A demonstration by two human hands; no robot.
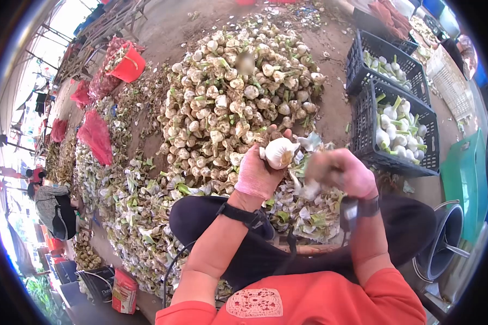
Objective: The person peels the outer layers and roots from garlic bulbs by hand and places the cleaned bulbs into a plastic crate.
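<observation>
A white garlic bulb [280, 153] rests in my left hand [259, 170], whose fingers are wrapped round it. My right hand [344, 172] is just to the right of the bulb, over the loose peelings, and its fingers are smeared by motion. Whether it holds anything cannot be made out. Pale peelings [309, 208] lie below both hands, between my legs. Beyond my hands spreads a large heap of untrimmed garlic bulbs [222, 103] on the ground.
Black crates [396, 165] of cleaned garlic stand at the right, near a green tub [465, 181] and a dark bucket [444, 244]. Peelings [130, 216] cover the left ground. A red bucket [129, 65] stands upper left. Another person [57, 211] is at the far left.
</observation>
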